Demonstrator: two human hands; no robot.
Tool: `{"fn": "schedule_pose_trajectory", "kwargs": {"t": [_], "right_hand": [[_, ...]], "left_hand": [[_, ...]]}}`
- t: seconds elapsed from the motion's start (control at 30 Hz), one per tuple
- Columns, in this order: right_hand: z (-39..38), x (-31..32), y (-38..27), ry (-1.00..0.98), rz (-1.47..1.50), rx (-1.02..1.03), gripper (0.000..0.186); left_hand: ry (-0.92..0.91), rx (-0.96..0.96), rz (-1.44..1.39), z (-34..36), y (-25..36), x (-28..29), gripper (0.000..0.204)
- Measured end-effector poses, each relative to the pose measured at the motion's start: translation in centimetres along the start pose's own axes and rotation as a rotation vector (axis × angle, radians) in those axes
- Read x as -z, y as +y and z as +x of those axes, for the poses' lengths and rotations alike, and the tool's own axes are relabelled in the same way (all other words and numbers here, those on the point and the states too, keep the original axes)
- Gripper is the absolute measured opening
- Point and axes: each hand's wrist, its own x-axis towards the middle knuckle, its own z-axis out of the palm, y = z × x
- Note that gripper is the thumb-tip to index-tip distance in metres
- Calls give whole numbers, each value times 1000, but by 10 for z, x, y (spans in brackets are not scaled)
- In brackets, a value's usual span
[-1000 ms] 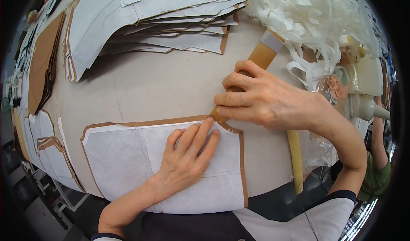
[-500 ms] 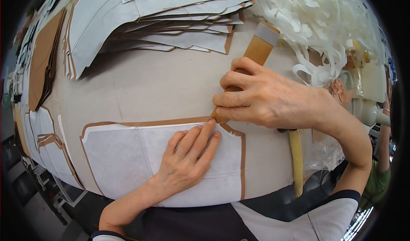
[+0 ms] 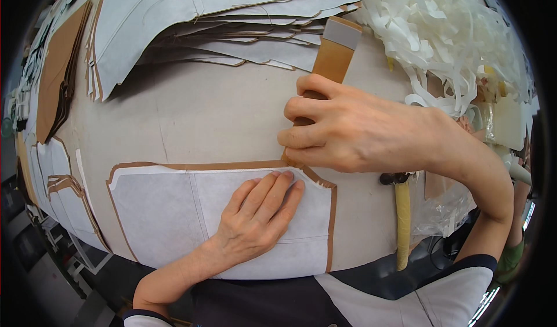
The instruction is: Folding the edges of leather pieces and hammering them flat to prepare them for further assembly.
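Note:
A white-backed panel [image 3: 156,205] with brown edges lies at the front of the table. My left hand [image 3: 258,214] rests flat on it, fingers stretched out, their tips just below its top edge. In my right hand [image 3: 342,127] is a flat amber-brown tool [image 3: 333,60] with a grey band at its upper end. The fingers are wrapped round it, and it leans with its lower end at the panel's top edge, near the notched right corner. That lower end is mostly hidden by my fingers.
Stacked white-backed panels [image 3: 174,34] lie at the back, with brown panels [image 3: 61,72] to their left. White strips [image 3: 447,37] heap up at the back right. A hammer with a yellow-wrapped handle [image 3: 402,222] and clear plastic [image 3: 447,211] lie at the right.
My right hand and the tool have shifted slightly left along the panel's top edge. The left fingertips have drawn down a little from the edge.

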Motion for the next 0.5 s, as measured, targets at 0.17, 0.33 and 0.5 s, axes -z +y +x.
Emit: {"fn": "schedule_pose_trajectory", "kwargs": {"t": [0.17,0.33,0.5], "right_hand": [[12,-7,5,29,-19,42,11],[32,-12,9,63,-52,79,11],[59,-27,10,158,22,46,4]], "left_hand": [[13,-5,-25,1,0,2,54],[69,-38,-34,4,0,-1,48],[72,-51,-62,2,-2,-1,41]]}}
